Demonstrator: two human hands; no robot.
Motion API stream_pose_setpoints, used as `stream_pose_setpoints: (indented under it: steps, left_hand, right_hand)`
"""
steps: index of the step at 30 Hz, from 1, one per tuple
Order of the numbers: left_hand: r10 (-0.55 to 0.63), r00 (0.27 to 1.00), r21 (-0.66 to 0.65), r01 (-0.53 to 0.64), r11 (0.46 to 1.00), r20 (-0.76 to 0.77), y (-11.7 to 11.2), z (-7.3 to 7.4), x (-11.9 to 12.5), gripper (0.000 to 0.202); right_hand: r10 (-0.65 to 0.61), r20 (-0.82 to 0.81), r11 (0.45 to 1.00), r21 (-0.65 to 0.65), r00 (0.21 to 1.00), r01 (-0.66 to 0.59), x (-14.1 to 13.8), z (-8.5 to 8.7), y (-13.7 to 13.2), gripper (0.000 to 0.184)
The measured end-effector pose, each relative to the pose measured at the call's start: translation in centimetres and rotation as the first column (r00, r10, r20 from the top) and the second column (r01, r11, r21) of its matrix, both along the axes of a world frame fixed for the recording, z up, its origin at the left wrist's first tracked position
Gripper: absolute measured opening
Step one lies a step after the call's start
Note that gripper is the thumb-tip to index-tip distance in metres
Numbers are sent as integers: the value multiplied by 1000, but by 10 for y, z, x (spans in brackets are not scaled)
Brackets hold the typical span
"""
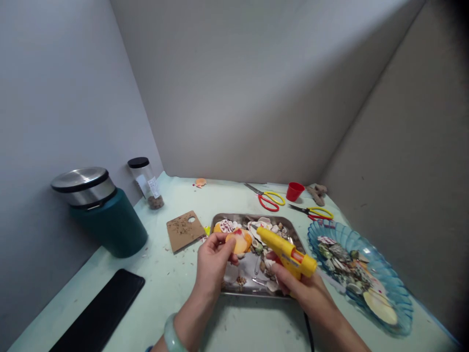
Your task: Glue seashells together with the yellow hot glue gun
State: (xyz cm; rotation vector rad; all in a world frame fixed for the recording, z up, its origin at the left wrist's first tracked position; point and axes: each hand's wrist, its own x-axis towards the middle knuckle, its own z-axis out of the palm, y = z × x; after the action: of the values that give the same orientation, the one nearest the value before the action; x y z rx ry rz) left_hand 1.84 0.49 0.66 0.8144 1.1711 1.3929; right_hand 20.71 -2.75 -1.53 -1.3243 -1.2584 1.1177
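An orange-and-cream seashell [240, 240] is pinched between the thumb and fingers of my left hand [216, 252], above the left side of a metal tray [252, 289]. My right hand [304, 286] is wrapped round a yellow glue gun [282, 245], its nozzle pointing up and left toward the shell. A clear gap separates nozzle and shell. Under both hands, the tray holds several shells and small snail shells [240, 280], plus metal tweezers [261, 281]. My right hand covers part of the tray's right side.
A blue glass dish [401, 298] of shells stands at right. Behind lie two pairs of scissors [269, 201] [311, 211] and a red cup [294, 191]. At left are a cardboard piece [185, 230], a jar [146, 183], a teal flask [110, 222] and a black phone-like slab [102, 313].
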Motion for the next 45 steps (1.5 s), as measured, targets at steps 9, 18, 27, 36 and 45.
stream_pose_setpoints:
  steps: [9,18,27,36,45]
  left_hand:
    - [11,1000,9,-11,1000,-3,1,-1,0,30]
    - [9,999,24,-10,1000,34,0,0,-1,32]
    - [-29,994,1,29,1000,103,1,-1,-2,31]
    - [-96,984,12,95,995,151,2,-5,-3,29]
    - [-76,996,3,76,997,-38,-1,-1,1,32]
  right_hand:
    - [2,-45,997,-81,999,-6,-1,8,0,37]
    - [135,211,990,9,968,-140,3,5,-3,31]
    - [176,275,977,66,945,-201,4,6,-2,27]
    - [166,301,975,93,939,-202,2,10,-3,26]
    - [146,276,977,110,950,-182,-4,17,-3,27]
